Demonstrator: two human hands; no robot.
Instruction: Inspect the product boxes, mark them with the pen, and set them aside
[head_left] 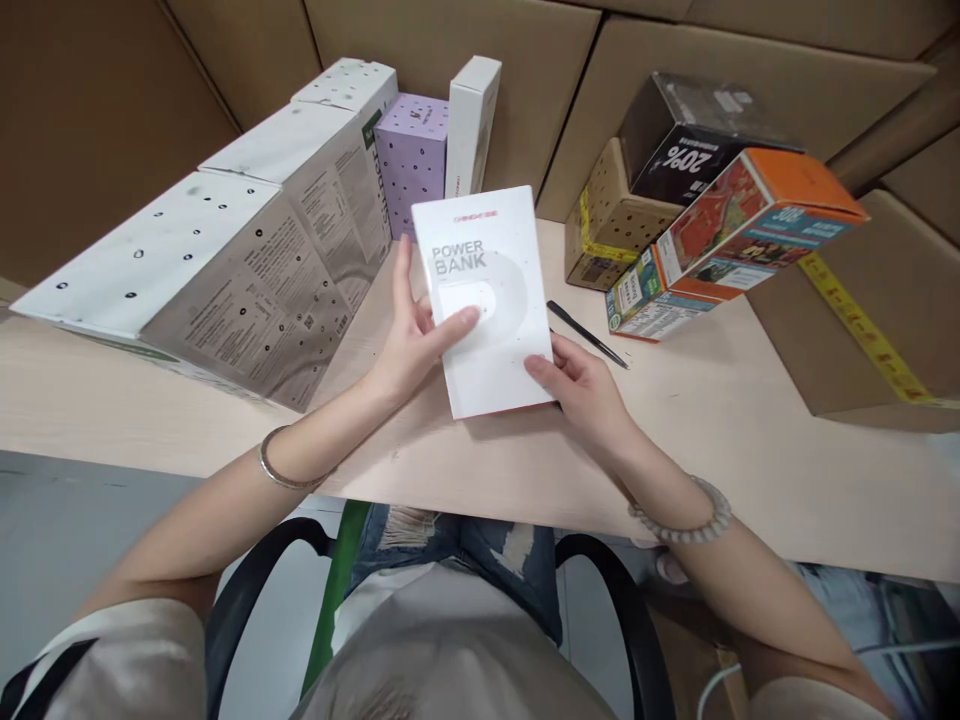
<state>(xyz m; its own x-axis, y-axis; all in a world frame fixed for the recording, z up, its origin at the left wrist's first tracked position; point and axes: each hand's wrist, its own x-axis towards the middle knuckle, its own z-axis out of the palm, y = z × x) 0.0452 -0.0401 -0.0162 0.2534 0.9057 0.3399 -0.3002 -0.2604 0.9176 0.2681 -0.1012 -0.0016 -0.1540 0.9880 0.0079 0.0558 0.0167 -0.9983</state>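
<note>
Between my two hands is a white power bank box, its printed front turned up toward me above the table. My left hand grips its left edge, thumb across the front and forefinger stretched up along the side. At the lower right edge my right hand holds it, thumb on the front and the other fingers behind. The fingertips behind the box are hidden. Just right of the box a black pen lies on the table.
Large white printed boxes stand at the left, beside a purple box and a slim white box. To the right are a brown box, a black box, orange boxes and a taped carton. Cardboard walls the back.
</note>
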